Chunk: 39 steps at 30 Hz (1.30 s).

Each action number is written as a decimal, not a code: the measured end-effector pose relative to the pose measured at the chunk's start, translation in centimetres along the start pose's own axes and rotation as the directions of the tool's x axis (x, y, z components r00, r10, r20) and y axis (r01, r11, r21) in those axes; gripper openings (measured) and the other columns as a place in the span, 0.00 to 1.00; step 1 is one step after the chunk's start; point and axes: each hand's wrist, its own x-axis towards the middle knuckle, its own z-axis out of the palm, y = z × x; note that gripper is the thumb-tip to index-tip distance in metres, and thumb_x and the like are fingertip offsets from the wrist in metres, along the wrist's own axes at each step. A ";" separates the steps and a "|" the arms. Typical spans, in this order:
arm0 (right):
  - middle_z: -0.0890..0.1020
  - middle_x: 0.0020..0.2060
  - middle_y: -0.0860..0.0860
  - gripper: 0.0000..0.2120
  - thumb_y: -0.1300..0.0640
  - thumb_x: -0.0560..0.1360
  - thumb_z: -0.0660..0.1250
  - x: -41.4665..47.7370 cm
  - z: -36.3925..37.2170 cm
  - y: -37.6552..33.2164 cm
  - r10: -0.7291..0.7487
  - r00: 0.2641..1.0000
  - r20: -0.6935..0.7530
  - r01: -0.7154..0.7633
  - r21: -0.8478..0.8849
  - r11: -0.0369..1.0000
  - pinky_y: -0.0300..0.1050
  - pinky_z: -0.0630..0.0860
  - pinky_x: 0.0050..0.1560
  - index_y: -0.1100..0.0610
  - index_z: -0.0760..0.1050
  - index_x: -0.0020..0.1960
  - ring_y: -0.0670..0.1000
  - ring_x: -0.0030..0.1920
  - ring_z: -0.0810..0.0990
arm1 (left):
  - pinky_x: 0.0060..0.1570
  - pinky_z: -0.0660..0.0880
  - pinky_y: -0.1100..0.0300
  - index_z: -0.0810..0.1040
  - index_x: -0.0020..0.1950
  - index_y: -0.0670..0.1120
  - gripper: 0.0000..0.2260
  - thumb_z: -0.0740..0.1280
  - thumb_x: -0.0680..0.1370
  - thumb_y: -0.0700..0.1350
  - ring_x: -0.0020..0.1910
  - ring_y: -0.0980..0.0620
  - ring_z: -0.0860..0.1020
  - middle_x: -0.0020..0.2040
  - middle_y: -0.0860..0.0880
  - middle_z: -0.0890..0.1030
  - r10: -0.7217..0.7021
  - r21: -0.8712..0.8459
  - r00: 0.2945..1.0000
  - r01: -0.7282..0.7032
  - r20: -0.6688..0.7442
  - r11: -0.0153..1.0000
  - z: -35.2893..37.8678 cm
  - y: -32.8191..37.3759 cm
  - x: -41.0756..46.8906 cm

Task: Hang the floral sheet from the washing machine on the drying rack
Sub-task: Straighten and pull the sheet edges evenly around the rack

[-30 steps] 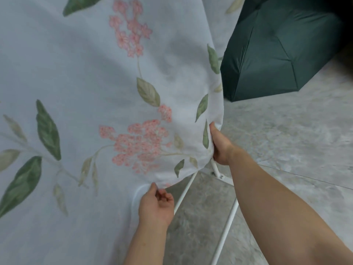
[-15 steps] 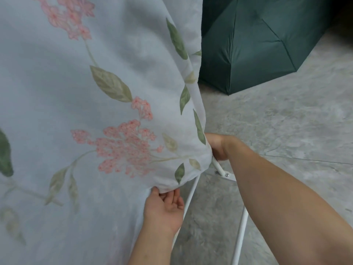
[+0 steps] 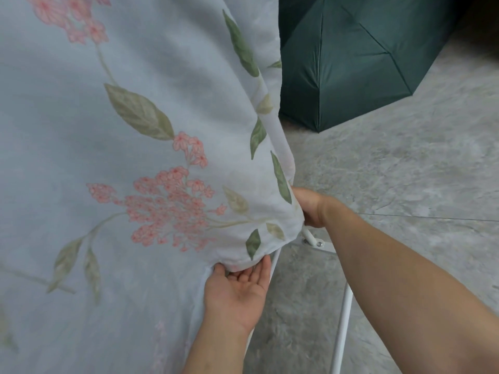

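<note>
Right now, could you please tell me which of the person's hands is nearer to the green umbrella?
Right. The right hand holds the floral sheet at its edge, on the green umbrella side; the left hand is lower and further left in view, under the hem.

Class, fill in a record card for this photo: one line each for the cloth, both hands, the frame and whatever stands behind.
cloth: pale blue floral fabric sheet, hanging, filling the left of the view
left hand: palm up, fingers touching under the sheet's lower fold
right hand: grips the sheet's right edge, fingertips hidden
frame: white metal tube drying rack, legs showing below the sheet
behind: dark green fabric umbrella, open, on grey marbled tile floor
</note>
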 end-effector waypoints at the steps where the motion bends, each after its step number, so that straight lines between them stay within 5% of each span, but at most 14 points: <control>1: 0.84 0.54 0.51 0.18 0.40 0.75 0.66 -0.5 0.0 0.1 0.007 1.000 0.008 -0.007 -0.060 0.998 0.47 0.78 0.52 0.52 0.79 0.55 0.51 0.54 0.82 | 0.51 0.76 0.41 0.77 0.61 0.38 0.17 0.59 0.83 0.50 0.56 0.38 0.80 0.57 0.37 0.81 0.005 0.005 1.000 -0.005 0.014 1.000 0.1 -0.1 -0.1; 7: 0.82 0.47 0.55 0.08 0.57 0.81 0.61 -1.2 0.0 0.0 -0.066 0.998 0.001 0.065 -0.129 0.989 0.47 0.78 0.48 0.58 0.78 0.50 0.54 0.47 0.80 | 0.62 0.71 0.41 0.78 0.60 0.38 0.15 0.59 0.76 0.39 0.58 0.37 0.79 0.56 0.37 0.83 0.021 0.059 0.994 -0.028 0.108 0.998 0.5 -0.8 -1.0; 12: 0.83 0.43 0.53 0.07 0.59 0.80 0.62 -1.9 0.3 -0.2 -0.060 0.998 -0.030 0.056 -0.119 0.991 0.44 0.77 0.41 0.58 0.78 0.48 0.52 0.43 0.81 | 0.64 0.72 0.48 0.77 0.61 0.37 0.14 0.62 0.76 0.32 0.58 0.42 0.80 0.54 0.40 0.84 0.037 0.189 0.998 -0.045 0.049 0.981 0.5 -1.1 -0.6; 15: 0.84 0.45 0.52 0.08 0.53 0.77 0.65 -1.7 -0.1 -0.9 -0.124 0.968 -0.217 0.082 -0.194 0.978 0.49 0.79 0.50 0.56 0.80 0.49 0.53 0.46 0.81 | 0.64 0.72 0.51 0.78 0.58 0.36 0.09 0.64 0.78 0.34 0.58 0.45 0.80 0.55 0.41 0.83 0.071 0.208 0.997 -0.070 0.002 0.976 0.5 -1.2 -0.1; 17: 0.83 0.47 0.52 0.11 0.52 0.78 0.63 -1.0 -1.0 -1.7 -0.221 0.862 -0.456 0.230 -0.036 0.972 0.52 0.77 0.53 0.57 0.79 0.54 0.54 0.49 0.80 | 0.66 0.71 0.52 0.78 0.55 0.36 0.07 0.64 0.79 0.36 0.57 0.46 0.79 0.55 0.42 0.82 0.095 0.202 0.995 -0.090 -0.017 0.975 0.6 -1.2 0.0; 19: 0.79 0.54 0.49 0.15 0.50 0.81 0.58 -1.3 -2.0 -2.7 -0.319 0.665 -0.675 0.495 0.078 0.865 0.47 0.75 0.55 0.55 0.74 0.63 0.51 0.55 0.77 | 0.66 0.71 0.52 0.78 0.55 0.37 0.07 0.64 0.79 0.37 0.57 0.47 0.79 0.55 0.42 0.82 0.108 0.191 0.994 -0.103 -0.019 0.976 0.6 -1.2 0.2; 21: 0.75 0.64 0.45 0.21 0.44 0.81 0.57 -2.0 -2.3 -3.7 -0.374 0.538 -0.755 0.634 0.070 0.770 0.45 0.72 0.63 0.47 0.67 0.72 0.47 0.64 0.74 | 0.63 0.72 0.52 0.79 0.55 0.38 0.07 0.64 0.79 0.36 0.57 0.48 0.79 0.54 0.44 0.83 0.109 0.178 0.994 -0.105 -0.009 0.978 0.4 -1.2 0.4; 22: 0.75 0.64 0.45 0.23 0.40 0.80 0.57 -2.2 -2.2 -3.7 -0.344 0.545 -0.764 0.622 0.093 0.778 0.47 0.71 0.65 0.47 0.67 0.72 0.49 0.65 0.74 | 0.61 0.72 0.52 0.79 0.55 0.39 0.07 0.64 0.79 0.36 0.57 0.48 0.79 0.54 0.44 0.83 0.107 0.174 0.994 -0.105 -0.005 0.979 0.3 -1.2 0.6; 24: 0.79 0.59 0.48 0.32 0.29 0.76 0.54 -2.9 -1.9 -3.5 -0.117 0.754 -0.647 0.414 0.329 0.848 0.54 0.73 0.64 0.51 0.73 0.67 0.55 0.61 0.78 | 0.59 0.73 0.54 0.79 0.55 0.40 0.06 0.64 0.79 0.37 0.58 0.48 0.79 0.55 0.45 0.82 0.102 0.170 0.995 -0.101 0.001 0.980 0.5 -1.4 0.8; 25: 0.82 0.57 0.50 0.36 0.25 0.73 0.53 -3.2 -2.0 -3.3 -0.033 0.857 -0.514 0.310 0.464 0.830 0.57 0.74 0.62 0.51 0.76 0.65 0.57 0.58 0.80 | 0.58 0.73 0.55 0.79 0.55 0.40 0.06 0.65 0.79 0.37 0.59 0.49 0.79 0.55 0.46 0.82 0.103 0.166 0.995 -0.102 0.000 0.981 0.5 -1.6 1.0; 27: 0.85 0.55 0.53 0.39 0.22 0.69 0.56 -3.2 -1.8 -2.8 -0.039 0.946 -0.323 0.242 0.620 0.747 0.61 0.75 0.62 0.49 0.79 0.63 0.59 0.57 0.82 | 0.57 0.73 0.56 0.78 0.55 0.40 0.06 0.65 0.79 0.38 0.59 0.49 0.78 0.56 0.46 0.81 0.110 0.158 0.994 -0.109 -0.001 0.981 0.5 -1.9 1.2; 31: 0.85 0.54 0.53 0.24 0.34 0.74 0.63 -3.4 -1.0 -3.3 -0.150 0.927 -0.344 0.358 0.689 0.631 0.60 0.77 0.61 0.50 0.82 0.60 0.59 0.57 0.83 | 0.56 0.73 0.58 0.78 0.54 0.40 0.05 0.66 0.79 0.38 0.57 0.50 0.79 0.53 0.46 0.81 0.133 0.166 0.991 -0.129 -0.016 0.978 0.9 -2.5 1.4; 35: 0.85 0.53 0.49 0.16 0.43 0.80 0.61 -3.4 -0.2 -4.1 -0.184 0.845 -0.502 0.465 0.520 0.717 0.55 0.80 0.58 0.49 0.79 0.62 0.53 0.55 0.83 | 0.46 0.73 0.60 0.78 0.52 0.41 0.04 0.67 0.79 0.39 0.50 0.53 0.79 0.48 0.48 0.81 0.127 0.183 0.992 -0.120 -0.027 0.976 0.6 -2.2 1.9; 39: 0.84 0.54 0.49 0.16 0.45 0.82 0.57 -3.0 0.2 -3.8 -0.100 0.818 -0.566 0.415 0.461 0.785 0.52 0.78 0.60 0.51 0.78 0.62 0.52 0.56 0.82 | 0.37 0.64 0.63 0.77 0.46 0.44 0.03 0.69 0.77 0.42 0.34 0.56 0.70 0.36 0.51 0.74 0.114 0.215 0.992 -0.100 -0.053 0.971 0.1 -1.9 2.5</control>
